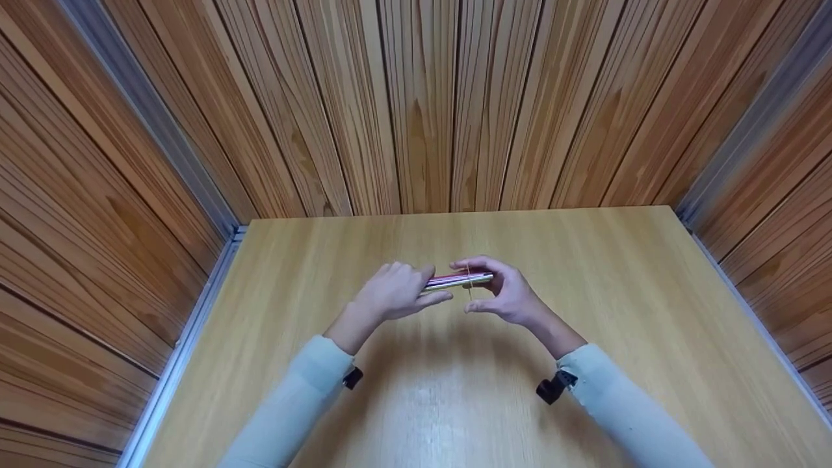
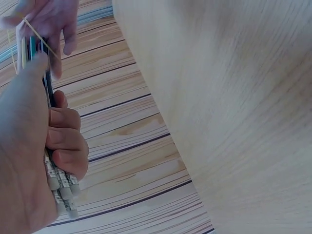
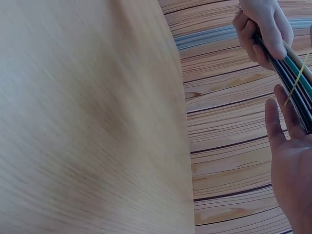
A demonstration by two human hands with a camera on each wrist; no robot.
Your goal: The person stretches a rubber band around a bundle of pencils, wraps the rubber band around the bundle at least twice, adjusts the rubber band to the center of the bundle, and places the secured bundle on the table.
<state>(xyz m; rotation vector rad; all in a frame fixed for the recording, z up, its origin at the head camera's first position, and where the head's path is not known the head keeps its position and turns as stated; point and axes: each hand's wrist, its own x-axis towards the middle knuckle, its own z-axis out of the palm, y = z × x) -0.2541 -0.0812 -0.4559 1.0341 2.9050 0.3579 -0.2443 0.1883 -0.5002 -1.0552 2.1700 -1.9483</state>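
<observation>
My left hand (image 1: 396,291) grips a bundle of striped, multicoloured pencils (image 1: 448,281) above the table. In the left wrist view its fingers curl round them, and white erasers (image 2: 65,193) stick out below the fist. A thin yellow rubber band (image 1: 470,294) is stretched between the spread fingers and thumb of my right hand (image 1: 510,294). The pencils' far ends pass through this loop towards the right palm. In the right wrist view, the right fingers (image 3: 274,122) look extended beside the dark and green pencils (image 3: 287,70). Their tips are hidden near the palm.
The wooden table (image 1: 429,416) lies below both hands. Wood-plank walls (image 1: 422,104) stand behind it and on both sides, with metal rails (image 1: 188,338) along the table's edges. Small black wrist devices (image 1: 556,387) sit by the light sleeves.
</observation>
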